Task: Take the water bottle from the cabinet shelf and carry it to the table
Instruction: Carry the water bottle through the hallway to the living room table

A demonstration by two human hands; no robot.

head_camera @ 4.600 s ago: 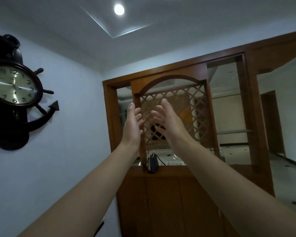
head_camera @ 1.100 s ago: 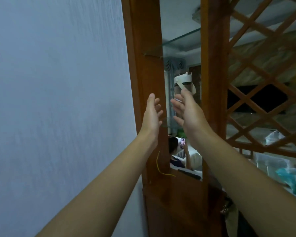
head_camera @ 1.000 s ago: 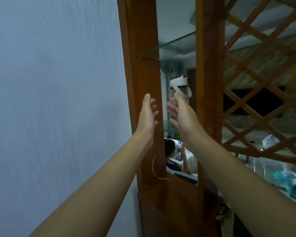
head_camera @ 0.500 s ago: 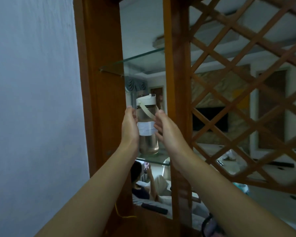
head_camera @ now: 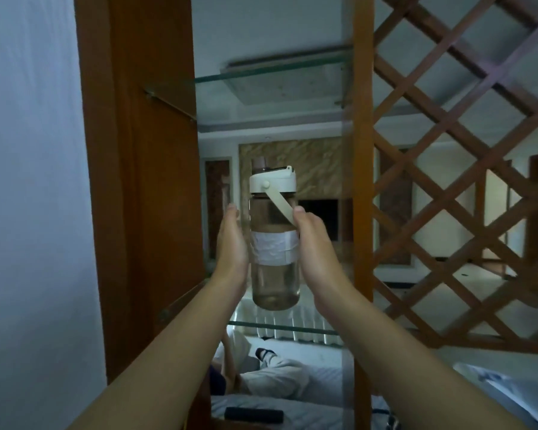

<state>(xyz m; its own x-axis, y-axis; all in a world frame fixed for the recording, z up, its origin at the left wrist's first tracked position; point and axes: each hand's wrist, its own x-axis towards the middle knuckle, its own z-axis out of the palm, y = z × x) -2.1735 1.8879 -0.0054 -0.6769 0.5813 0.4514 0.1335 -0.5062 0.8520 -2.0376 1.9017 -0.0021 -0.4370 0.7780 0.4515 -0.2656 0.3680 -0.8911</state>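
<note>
Bottle: the bottle (head_camera: 275, 243) hung upright at frame centre, its base clear above the lower glass shelf (head_camera: 284, 328), inside the narrow bay between the left post (head_camera: 143, 181) and the middle post (head_camera: 362, 181).
Left hand: your left hand (head_camera: 232, 246) lay flat against the bottle's left side, fingers straight and pointing up, not wrapped round it.
Right hand: your right hand (head_camera: 312, 246) pressed the right side the same way, with the strap (head_camera: 281, 206) trapped under its fingertips.
Grip: you had it clamped between two palms only; I could not tell whether any finger curled behind it.
Contents: the clear body looked partly full, so it likely had some weight.
Stage: as I judged it, the lift off the shelf was done and the carry to the desk not yet begun; no desk showed in this view.
Risk, slip: a smooth wall held by palm pressure alone could slide down and strike the glass shelf below, if you eased the squeeze.
Risk, knock: the bay was tight, so drawing back at an angle could catch the lid (head_camera: 272, 181) or an elbow on a post.
Risk, upper shelf: raising it further could tap the upper glass shelf (head_camera: 261, 76).
</note>
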